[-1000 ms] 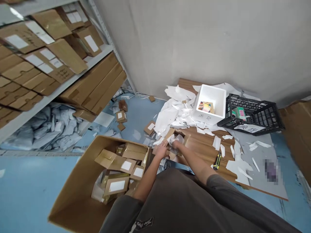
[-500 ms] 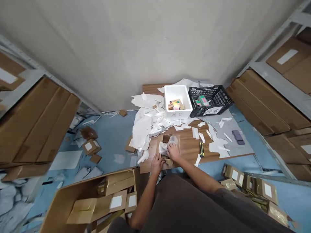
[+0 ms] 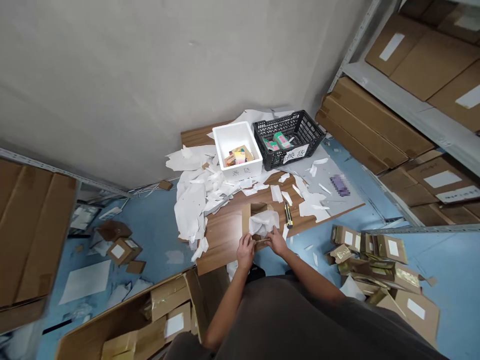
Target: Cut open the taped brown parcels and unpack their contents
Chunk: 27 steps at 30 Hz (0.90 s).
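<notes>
A small open cardboard box [image 3: 250, 218] lies on a wooden board [image 3: 225, 232] on the floor, with crumpled white wrapping [image 3: 264, 222] sticking out of it. My left hand [image 3: 245, 248] grips the near edge of the box, fingers curled. My right hand [image 3: 278, 242] pinches the near edge of the white wrapping at the box's front. A yellow and black utility knife [image 3: 288, 215] lies on the board just right of the box.
A white foam bin [image 3: 239, 153] and a black plastic crate [image 3: 288, 138] stand at the board's far end, with torn white paper [image 3: 195, 192] heaped to the left. A large open carton [image 3: 123, 325] sits near left, small labelled boxes [image 3: 378, 265] lie right, and shelves flank both sides.
The view has swung to the right. My right hand has come back from on top of the wrapping to the near edge of the box. My left hand stays at the box.
</notes>
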Each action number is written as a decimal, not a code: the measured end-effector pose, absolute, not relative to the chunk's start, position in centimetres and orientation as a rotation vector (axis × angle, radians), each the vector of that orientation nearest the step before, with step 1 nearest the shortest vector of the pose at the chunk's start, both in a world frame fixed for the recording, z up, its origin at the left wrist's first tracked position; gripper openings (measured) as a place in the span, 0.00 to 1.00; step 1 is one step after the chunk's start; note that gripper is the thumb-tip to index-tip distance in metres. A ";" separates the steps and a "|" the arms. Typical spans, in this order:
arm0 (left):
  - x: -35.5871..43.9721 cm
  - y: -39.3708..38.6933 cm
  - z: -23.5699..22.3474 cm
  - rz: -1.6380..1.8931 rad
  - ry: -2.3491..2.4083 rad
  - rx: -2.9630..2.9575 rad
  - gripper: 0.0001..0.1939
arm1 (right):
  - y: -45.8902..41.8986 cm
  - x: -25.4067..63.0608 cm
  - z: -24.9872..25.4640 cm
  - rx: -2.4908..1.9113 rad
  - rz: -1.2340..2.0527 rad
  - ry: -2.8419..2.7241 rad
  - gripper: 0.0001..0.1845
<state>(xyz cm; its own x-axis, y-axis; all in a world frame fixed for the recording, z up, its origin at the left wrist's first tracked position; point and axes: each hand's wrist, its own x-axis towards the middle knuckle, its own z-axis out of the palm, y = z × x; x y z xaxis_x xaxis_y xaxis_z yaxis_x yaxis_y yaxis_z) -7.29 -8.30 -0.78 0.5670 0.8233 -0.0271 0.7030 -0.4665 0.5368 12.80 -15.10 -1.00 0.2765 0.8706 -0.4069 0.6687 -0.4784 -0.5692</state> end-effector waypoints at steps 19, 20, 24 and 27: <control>39.6 -27.9 4.9 0.126 0.077 2.460 0.14 | -50.0 46.7 7.2 -2.537 0.110 -0.723 0.11; 41.6 -29.9 5.0 0.095 0.004 2.459 0.13 | -52.4 47.2 7.1 -2.567 0.077 -0.642 0.11; 47.7 -37.7 5.5 0.051 -0.314 2.409 0.16 | -60.7 47.8 6.3 -2.691 -0.039 -0.300 0.14; 50.3 -41.7 6.0 0.052 -0.517 2.361 0.20 | -65.5 47.7 5.6 -2.741 -0.058 -0.079 0.21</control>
<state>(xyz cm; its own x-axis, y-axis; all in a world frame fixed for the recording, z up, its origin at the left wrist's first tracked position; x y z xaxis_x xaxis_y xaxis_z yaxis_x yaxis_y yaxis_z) 50.29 -41.72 6.00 0.9191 -0.3511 0.1786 -0.3798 -0.6693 0.6386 47.65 -65.51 5.61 0.9976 0.0469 0.0516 0.0633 -0.9201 -0.3866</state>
